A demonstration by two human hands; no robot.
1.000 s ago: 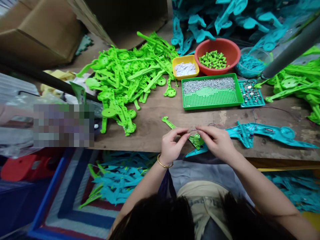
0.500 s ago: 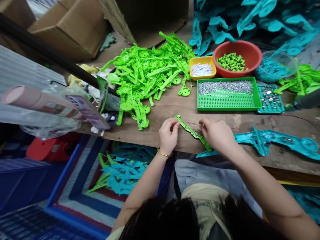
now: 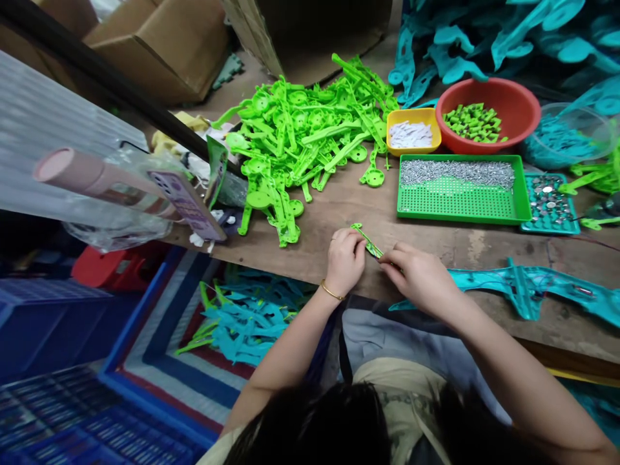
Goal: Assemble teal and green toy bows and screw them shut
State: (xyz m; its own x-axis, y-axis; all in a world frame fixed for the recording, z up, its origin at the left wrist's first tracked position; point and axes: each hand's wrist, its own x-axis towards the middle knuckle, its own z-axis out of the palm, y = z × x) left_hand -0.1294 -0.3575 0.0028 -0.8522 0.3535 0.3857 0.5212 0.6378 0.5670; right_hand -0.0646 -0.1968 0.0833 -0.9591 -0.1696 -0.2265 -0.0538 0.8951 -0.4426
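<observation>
Grasping a slim lime-green plastic strip (image 3: 367,241) at the near edge of the worn wooden tabletop (image 3: 339,206), just in front of the body; gripped at its far end by the left hand (image 3: 345,258), thumb and fingers curled shut around it, gold bangle (image 3: 332,290) at the wrist; pinched at its near end by the right hand (image 3: 419,278), fingertips closed on the strip, the other fingers loosely bent; held at both ends, probably to keep so thin a piece from twisting or sliding on the wood; kept low, touching the board or just above it, cannot tell which.

Supplies ranged in an arc beyond, likely for easy reach: heap of lime-green plastic arms and discs (image 3: 310,135) ahead to the left; green perforated plastic tray (image 3: 460,200) with silvery pins banked along its far wall; small yellow tub (image 3: 411,151) of white bits and round red bowl (image 3: 526,106) of short green pieces behind it; small teal tray (image 3: 533,219) of round metal discs at its right side; long teal plastic piece (image 3: 527,290) lying flat to the right of the right hand, apart from it.

Against half a second ago: hands drawn closer together; far less of the strip showing between them, then stretched long across the board; thin wire seen then at the fingers no longer made out.
</observation>
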